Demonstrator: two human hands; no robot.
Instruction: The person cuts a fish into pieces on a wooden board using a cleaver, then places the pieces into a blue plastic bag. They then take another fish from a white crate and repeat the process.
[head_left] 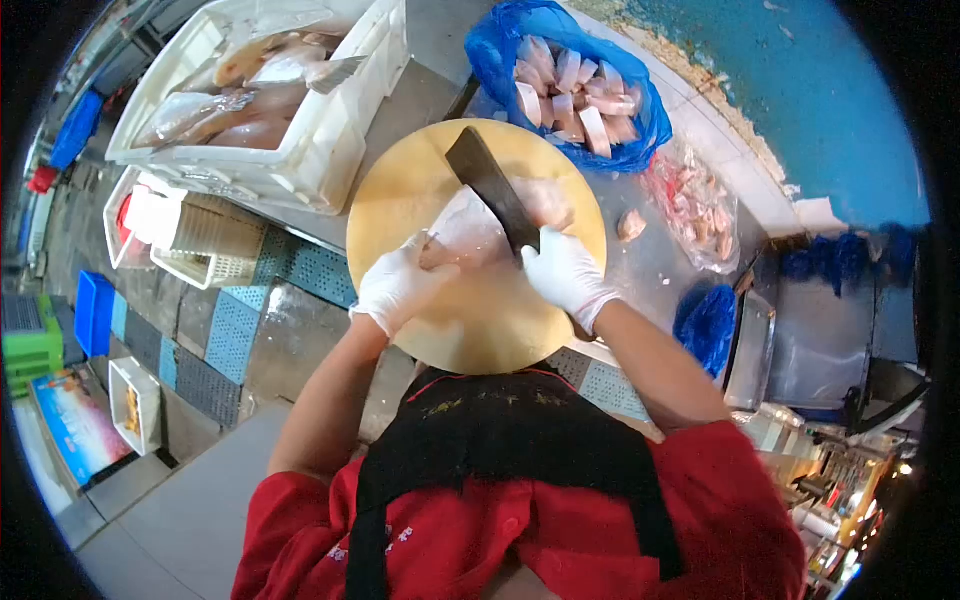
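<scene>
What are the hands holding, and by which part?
The right hand grips the cleaver at its handle end; the left hand holds the fish piece by its near left edge.

We can read no words or numbers here. Yellow marks (462, 404) on the black cloth apron (500, 440) are too small.

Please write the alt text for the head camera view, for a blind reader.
A gloved right hand holds a cleaver between pale fish pieces on a round board; the gloved left hand touches one piece. Beyond are a white crate of fish and a blue bag of cut pieces.
</scene>
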